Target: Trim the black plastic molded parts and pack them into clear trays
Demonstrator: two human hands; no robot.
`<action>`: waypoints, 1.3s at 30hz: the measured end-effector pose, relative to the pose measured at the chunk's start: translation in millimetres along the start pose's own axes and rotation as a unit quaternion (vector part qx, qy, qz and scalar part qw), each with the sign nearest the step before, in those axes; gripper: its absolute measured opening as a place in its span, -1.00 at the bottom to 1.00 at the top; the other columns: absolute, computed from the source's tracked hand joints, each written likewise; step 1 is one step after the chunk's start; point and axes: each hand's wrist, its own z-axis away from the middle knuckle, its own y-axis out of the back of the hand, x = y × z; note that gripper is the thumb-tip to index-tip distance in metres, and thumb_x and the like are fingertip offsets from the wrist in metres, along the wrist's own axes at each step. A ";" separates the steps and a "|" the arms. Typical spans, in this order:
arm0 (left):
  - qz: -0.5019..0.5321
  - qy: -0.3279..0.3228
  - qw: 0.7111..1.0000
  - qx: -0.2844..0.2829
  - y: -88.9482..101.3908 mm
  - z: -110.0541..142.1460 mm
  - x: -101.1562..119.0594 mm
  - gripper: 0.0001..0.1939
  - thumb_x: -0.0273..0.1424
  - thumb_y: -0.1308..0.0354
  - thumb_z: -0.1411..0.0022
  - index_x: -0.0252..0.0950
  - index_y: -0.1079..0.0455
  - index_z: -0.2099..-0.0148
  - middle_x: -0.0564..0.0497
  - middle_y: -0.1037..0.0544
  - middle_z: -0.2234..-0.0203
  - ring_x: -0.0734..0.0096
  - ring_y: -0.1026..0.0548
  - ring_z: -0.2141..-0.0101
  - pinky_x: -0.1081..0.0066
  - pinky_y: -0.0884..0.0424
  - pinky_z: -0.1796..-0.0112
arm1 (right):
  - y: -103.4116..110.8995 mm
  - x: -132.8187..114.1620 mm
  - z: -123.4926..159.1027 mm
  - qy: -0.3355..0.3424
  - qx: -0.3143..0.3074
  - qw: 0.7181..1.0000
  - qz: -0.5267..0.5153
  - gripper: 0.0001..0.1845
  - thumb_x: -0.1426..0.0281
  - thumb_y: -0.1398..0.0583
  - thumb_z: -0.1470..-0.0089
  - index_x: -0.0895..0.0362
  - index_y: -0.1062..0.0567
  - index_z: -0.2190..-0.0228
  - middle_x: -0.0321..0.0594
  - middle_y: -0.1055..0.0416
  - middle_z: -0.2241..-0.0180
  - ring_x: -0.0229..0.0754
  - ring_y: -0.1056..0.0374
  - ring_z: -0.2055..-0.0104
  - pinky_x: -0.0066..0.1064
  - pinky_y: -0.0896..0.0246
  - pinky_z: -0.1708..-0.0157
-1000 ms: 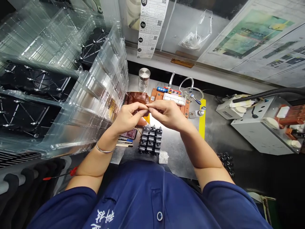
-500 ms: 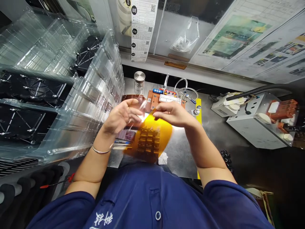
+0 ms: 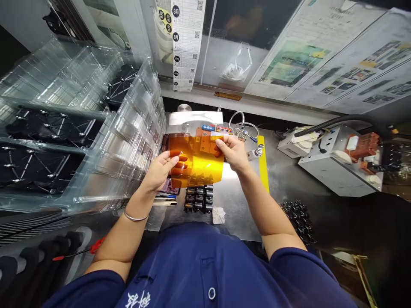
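Observation:
Both my hands hold up a see-through amber film sheet above the metal bench. My left hand grips its left edge, with the fingers showing through the film. My right hand pinches the top right corner. A clear backing strip stands up along the film's top edge. Below the film sits a block of small black parts. An orange fixture with a circuit board lies behind the film.
Stacked clear plastic trays holding black frames fill the left. A grey metal box with orange parts stands at the right. More black parts lie at the bench's right edge. Pens and a white wad lie near me.
The amber film came out from between my pinched fingers, hung over the black parts, and is now spread flat and raised between both hands. The camera view tilted upward.

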 end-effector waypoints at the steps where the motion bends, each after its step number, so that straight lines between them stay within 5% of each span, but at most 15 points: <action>1: -0.002 -0.008 1.000 0.003 -0.7 -0.1 -0.6 -0.52 -0.22 -0.32 0.01 -0.38 -0.34 0.09 -0.12 -0.60 0.31 0.30 -0.59 0.40 0.37 -0.54 0.44 | 0.0 -1.5 0.4 0.030 0.032 0.998 0.044 -0.67 0.11 -0.20 -0.06 0.15 -0.44 0.35 -0.19 -0.44 0.40 -0.22 -0.40 0.40 -0.29 -0.37 0.37; 3: -0.015 -0.026 1.000 0.008 -2.6 -0.5 -3.7 -0.48 -0.21 -0.32 0.01 -0.36 -0.31 0.06 -0.10 -0.60 0.31 0.33 -0.58 0.41 0.36 -0.54 0.42 | -2.6 -8.1 3.5 0.116 0.111 0.975 0.152 -0.73 0.22 -0.21 -0.07 0.12 -0.45 0.22 -0.11 -0.44 0.22 -0.11 -0.39 0.17 -0.17 -0.36 0.17; 5: -0.040 -0.039 0.998 0.005 -5.1 -0.5 -8.0 -0.46 -0.19 -0.31 0.00 -0.34 -0.29 0.03 -0.07 -0.59 0.31 0.35 -0.57 0.42 0.34 -0.54 0.40 | -10.5 -18.0 10.6 0.206 0.123 0.941 0.238 -0.76 0.30 -0.19 -0.11 0.08 -0.46 0.17 -0.10 -0.43 0.16 -0.07 -0.33 0.06 -0.13 -0.29 0.05; 9: -0.156 -0.088 0.984 -0.014 -9.1 2.2 -12.4 -0.61 -0.19 -0.19 -0.12 -0.34 -0.34 0.08 -0.03 -0.58 0.37 0.37 -0.55 0.40 0.37 -0.49 0.35 | -36.8 -34.9 29.4 0.288 -0.026 0.913 0.287 -0.79 0.31 -0.13 -0.19 0.09 -0.53 0.20 -0.14 -0.48 0.24 -0.15 -0.36 0.15 -0.31 -0.31 0.13; 15: -0.402 -0.258 0.877 -0.060 -5.8 8.6 -5.6 -0.76 -0.37 -0.01 -0.23 -0.33 -0.49 0.25 -0.02 -0.59 0.41 0.41 -0.50 0.40 0.44 -0.40 0.31 | -43.1 -46.2 35.6 0.246 -0.184 0.913 0.268 -0.78 0.34 -0.18 -0.16 0.18 -0.58 0.26 -0.14 -0.51 0.29 -0.23 -0.40 0.27 -0.43 -0.29 0.25; 19: -0.409 -0.261 0.866 -0.119 -4.5 12.1 -3.1 -0.72 -0.35 0.01 -0.28 -0.32 -0.51 0.19 -0.05 -0.61 0.34 0.39 -0.53 0.35 0.44 -0.41 0.28 | -24.6 -58.1 30.5 0.241 -0.298 0.898 0.216 -0.81 0.45 -0.17 -0.14 0.18 -0.60 0.29 -0.17 -0.52 0.34 -0.27 -0.39 0.33 -0.46 -0.25 0.29; 24: -0.451 -0.259 0.842 -0.144 -9.0 18.4 -1.7 -0.74 -0.37 0.01 -0.28 -0.29 -0.52 0.21 -0.03 -0.61 0.35 0.40 -0.53 0.37 0.46 -0.41 0.30 | -14.7 -67.9 31.7 0.209 -0.360 0.888 0.198 -0.80 0.55 -0.16 -0.07 0.24 -0.61 0.33 -0.17 -0.53 0.38 -0.29 -0.39 0.38 -0.49 -0.23 0.34; 29: -0.482 -0.255 0.824 -0.156 -14.1 25.2 -2.2 -0.73 -0.38 0.02 -0.29 -0.26 -0.52 0.20 0.01 -0.61 0.40 0.43 -0.53 0.40 0.48 -0.39 0.33 | -10.0 -65.4 36.4 0.161 -0.367 0.899 0.176 -0.79 0.44 -0.18 -0.11 0.25 -0.62 0.34 -0.15 -0.57 0.39 -0.29 -0.43 0.40 -0.52 -0.24 0.37; 35: -0.442 -0.234 0.849 -0.171 -22.4 30.2 -7.0 -0.73 -0.33 -0.01 -0.27 -0.24 -0.53 0.21 -0.03 -0.63 0.33 0.34 -0.56 0.33 0.41 -0.42 0.24 | 1.8 -60.7 38.2 0.148 -0.397 0.895 0.137 -0.78 0.45 -0.16 -0.09 0.22 -0.62 0.31 -0.18 -0.58 0.35 -0.27 -0.47 0.33 -0.51 -0.27 0.30; 39: -0.422 -0.209 0.873 -0.132 -27.4 26.6 -21.5 -0.74 -0.28 -0.03 -0.25 -0.22 -0.53 0.19 -0.04 -0.63 0.32 0.29 -0.56 0.29 0.37 -0.42 0.20 | -1.0 -47.9 43.5 0.098 -0.287 0.938 0.169 -0.84 0.51 -0.19 0.03 0.20 -0.61 0.47 -0.27 -0.55 0.49 -0.30 -0.42 0.43 -0.54 -0.21 0.41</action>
